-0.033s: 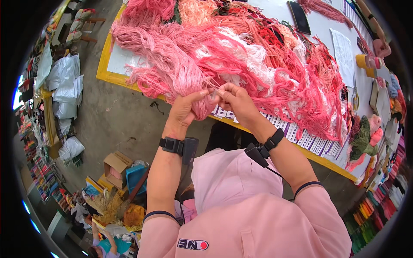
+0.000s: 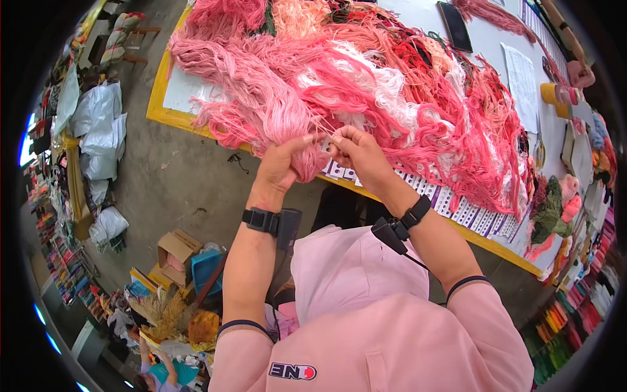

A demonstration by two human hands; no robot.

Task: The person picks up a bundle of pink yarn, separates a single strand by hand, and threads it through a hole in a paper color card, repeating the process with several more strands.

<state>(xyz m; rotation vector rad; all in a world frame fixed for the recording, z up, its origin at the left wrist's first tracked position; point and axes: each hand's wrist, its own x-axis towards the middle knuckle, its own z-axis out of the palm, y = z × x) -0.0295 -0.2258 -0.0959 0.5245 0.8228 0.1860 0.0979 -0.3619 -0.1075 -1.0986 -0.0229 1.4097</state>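
A thick pink skein of yarn (image 2: 281, 121) hangs over the table's near edge, its looped end gathered in my left hand (image 2: 279, 166). That hand is closed round the skein, with the thumb laid across its front. Just to the right, my right hand (image 2: 366, 160) is closed in a pinch at the fingertips. A few thin pink threads (image 2: 320, 123) run from the skein to those fingertips. The fingertips of both hands are close together. Beyond them lies a big heap of loose yarn (image 2: 392, 98) in pink, white, red and peach.
The white table has a yellow edge (image 2: 157, 98), lined with punched cards (image 2: 450, 202). A phone (image 2: 454, 26), a paper sheet (image 2: 520, 78) and a yellow cup (image 2: 548, 93) sit farther right. Another person's hand (image 2: 580, 74) shows at the far right. A cardboard box (image 2: 177, 256) stands lower left.
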